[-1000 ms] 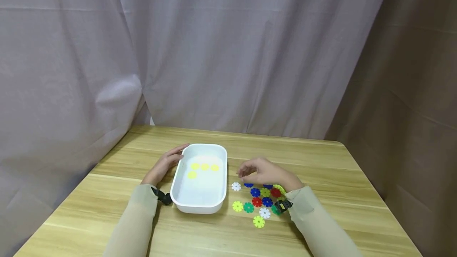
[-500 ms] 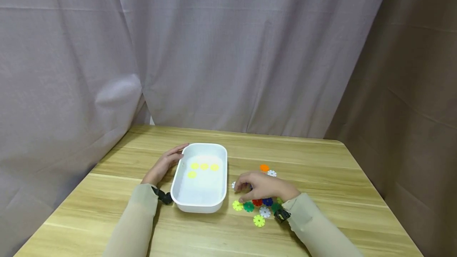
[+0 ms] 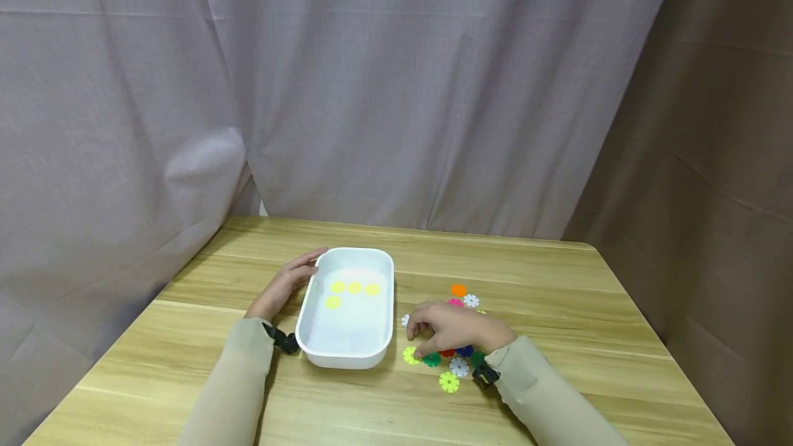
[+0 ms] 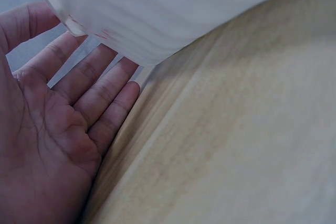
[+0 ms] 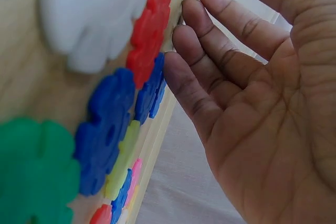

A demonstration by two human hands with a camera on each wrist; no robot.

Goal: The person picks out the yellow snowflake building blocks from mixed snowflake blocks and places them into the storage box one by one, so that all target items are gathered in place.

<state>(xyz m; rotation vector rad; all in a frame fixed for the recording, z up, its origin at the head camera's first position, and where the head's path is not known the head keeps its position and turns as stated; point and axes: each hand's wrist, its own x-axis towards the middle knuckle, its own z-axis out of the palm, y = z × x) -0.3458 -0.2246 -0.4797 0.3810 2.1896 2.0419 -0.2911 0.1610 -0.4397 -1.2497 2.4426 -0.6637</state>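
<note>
A white rectangular tray (image 3: pixel 344 362) stands on the table, with several yellow snowflake discs (image 3: pixel 354 288) on its floor. My left hand (image 3: pixel 286 289) rests at the tray's left side, its fingers extended against the outer wall; in the left wrist view the fingers (image 4: pixel 97 85) lie along the tray's underside edge. My right hand (image 3: pixel 455 326) hovers low over loose snowflake discs right of the tray. Its thumb tip is right at a yellow-green snowflake disc (image 3: pixel 409 355), with a gap to the bent index finger. In the right wrist view, a red disc (image 5: pixel 151 35) lies near the fingertips.
Around the right hand lie a green disc (image 3: pixel 431 359), a white disc (image 3: pixel 459 367), another yellow-green disc (image 3: pixel 449 383) and an orange disc (image 3: pixel 458 290). Several more are partly hidden beneath it. Grey curtains (image 3: pixel 396 122) hang behind the wooden table (image 3: pixel 588 336).
My right hand has come down and toward me over the discs, its thumb reaching the yellow-green one; the orange and white discs behind it are uncovered. The left hand and tray stay put.
</note>
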